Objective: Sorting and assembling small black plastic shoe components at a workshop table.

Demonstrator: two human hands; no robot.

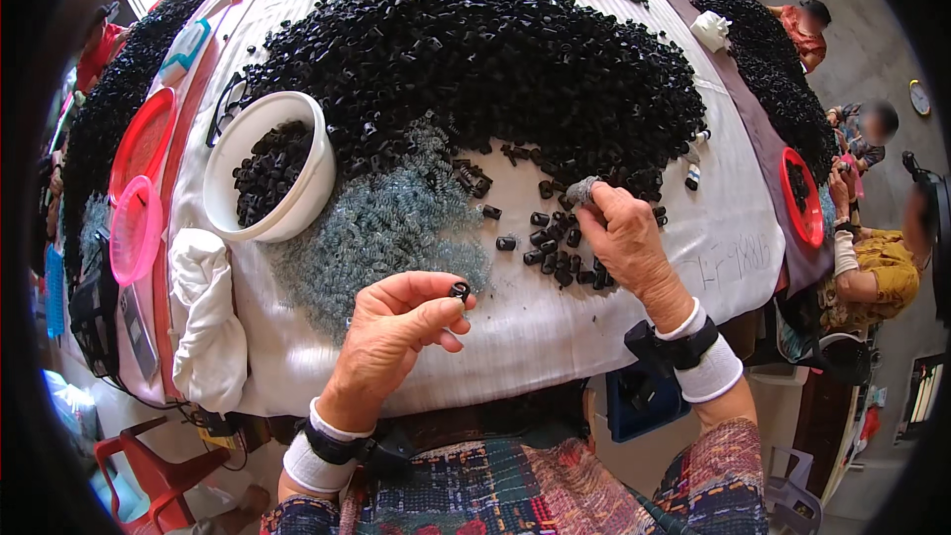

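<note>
My left hand pinches a small black plastic piece between thumb and fingertips, above the near edge of a pile of small wire springs. To the right, my right hand is closed, with a grey cover on a fingertip. It hovers over or touches loose black pieces spread on the white cloth; whatever its fingers hold, if anything, is hidden. Behind both hands lies a large heap of black plastic pieces.
A white bucket with black pieces stands left of the springs. A crumpled white cloth lies nearer me. Red and pink baskets sit at the left edge. Other people work around the table; a red stool stands below left.
</note>
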